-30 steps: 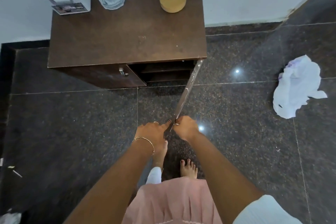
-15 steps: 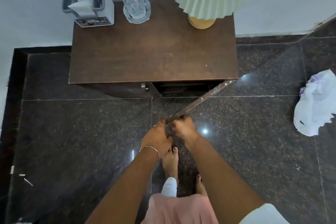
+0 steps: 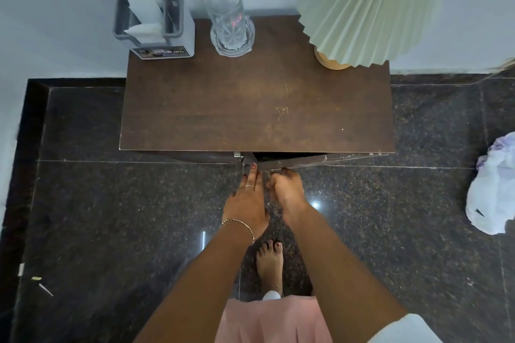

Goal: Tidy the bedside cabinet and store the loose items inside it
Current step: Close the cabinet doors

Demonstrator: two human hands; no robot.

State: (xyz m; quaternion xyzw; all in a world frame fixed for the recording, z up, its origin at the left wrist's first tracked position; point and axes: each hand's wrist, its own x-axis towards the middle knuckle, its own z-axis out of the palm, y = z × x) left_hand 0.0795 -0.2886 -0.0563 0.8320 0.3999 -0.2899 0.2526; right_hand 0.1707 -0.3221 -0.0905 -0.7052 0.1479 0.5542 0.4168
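A dark brown bedside cabinet [image 3: 250, 108] stands against the wall. On its top are a grey tissue holder [image 3: 156, 28], a clear glass [image 3: 227, 17] and a lamp [image 3: 367, 5] with a pleated green shade. The cabinet's right door [image 3: 320, 162] stands only slightly ajar; the left door is shut. My left hand [image 3: 248, 198] has its fingers stretched flat against the door's free edge. My right hand [image 3: 285, 189] is curled on that same edge from below. The inside of the cabinet is almost wholly hidden.
A crumpled white plastic bag [image 3: 493, 189] lies on the dark granite floor at the right. Small bits of litter [image 3: 41, 285] lie at the lower left. My bare foot [image 3: 270, 264] stands just behind my hands.
The right door has swung from wide open to nearly shut, both hands moving with its edge toward the cabinet. The camera has moved closer over the cabinet.
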